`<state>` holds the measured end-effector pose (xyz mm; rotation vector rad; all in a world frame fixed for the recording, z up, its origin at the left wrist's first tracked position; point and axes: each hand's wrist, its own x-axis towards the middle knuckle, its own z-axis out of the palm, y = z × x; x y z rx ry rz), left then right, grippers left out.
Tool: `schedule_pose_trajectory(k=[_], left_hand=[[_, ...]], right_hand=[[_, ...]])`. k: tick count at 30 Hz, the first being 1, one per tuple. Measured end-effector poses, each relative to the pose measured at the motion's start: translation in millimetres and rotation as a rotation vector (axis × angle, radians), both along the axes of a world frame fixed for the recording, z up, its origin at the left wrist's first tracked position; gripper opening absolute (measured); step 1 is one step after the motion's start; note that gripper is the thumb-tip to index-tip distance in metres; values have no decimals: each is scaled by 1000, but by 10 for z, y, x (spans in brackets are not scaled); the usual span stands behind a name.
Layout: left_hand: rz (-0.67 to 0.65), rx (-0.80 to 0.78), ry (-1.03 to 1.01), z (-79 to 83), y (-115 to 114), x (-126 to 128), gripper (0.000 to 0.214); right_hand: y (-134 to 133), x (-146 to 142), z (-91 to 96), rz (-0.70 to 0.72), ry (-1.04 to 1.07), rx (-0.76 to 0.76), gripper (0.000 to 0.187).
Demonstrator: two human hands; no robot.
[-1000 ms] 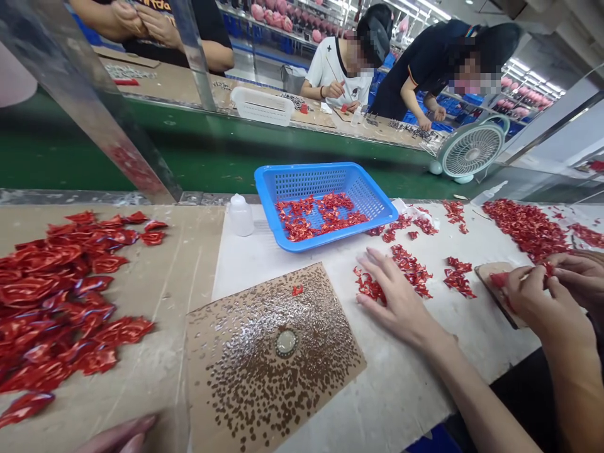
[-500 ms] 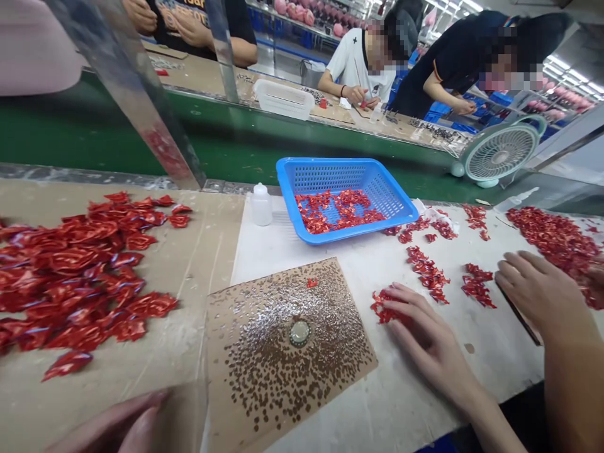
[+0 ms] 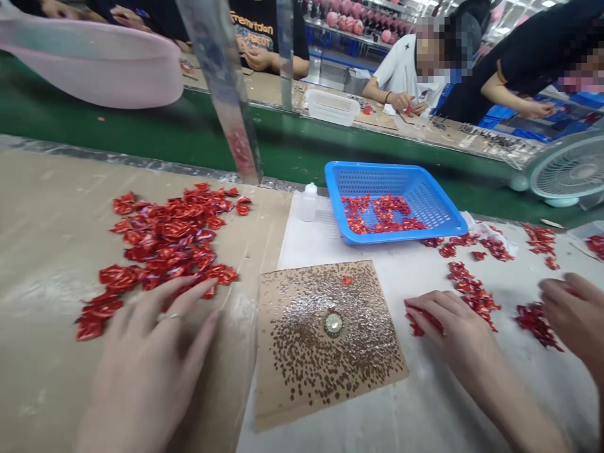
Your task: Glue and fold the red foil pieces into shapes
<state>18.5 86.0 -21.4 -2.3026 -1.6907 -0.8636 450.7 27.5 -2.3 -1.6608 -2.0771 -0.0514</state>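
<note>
My left hand (image 3: 146,365), wearing a ring, lies open on the brown cardboard (image 3: 47,352), its fingertips at the edge of a heap of crumpled red foil pieces (image 3: 170,239). My right hand (image 3: 448,321) rests on the white sheet (image 3: 425,402), fingers over a few red pieces (image 3: 418,321). A brown-speckled board (image 3: 302,384) with a round metal disc (image 3: 333,324) lies between my hands, one red piece (image 3: 347,280) on it. At far right a hand (image 3: 573,321), apparently a co-worker's, sits beside more red pieces (image 3: 535,324).
A blue plastic basket (image 3: 396,168) holds red pieces, with a white plastic bottle (image 3: 308,202) beside it. A metal post (image 3: 221,82) and green belt (image 3: 141,132) lie beyond. Co-workers sit across. A white fan (image 3: 570,170) stands at right; a pink basin (image 3: 89,69) hangs top left.
The view has swung, shifting everything right. My left hand has moved from the bottom edge onto the cardboard by the heap. My right hand has slid toward the speckled board.
</note>
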Motion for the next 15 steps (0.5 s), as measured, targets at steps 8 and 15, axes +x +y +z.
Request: schedule_pose_trajectory(k=[8, 15], left_hand=[[-66, -109, 108, 68, -1, 92, 41], [53, -102, 45, 198, -255, -207, 43]], right_hand=[[72, 113, 98, 83, 16, 4, 34], [14, 337, -26, 91, -77, 19, 42]])
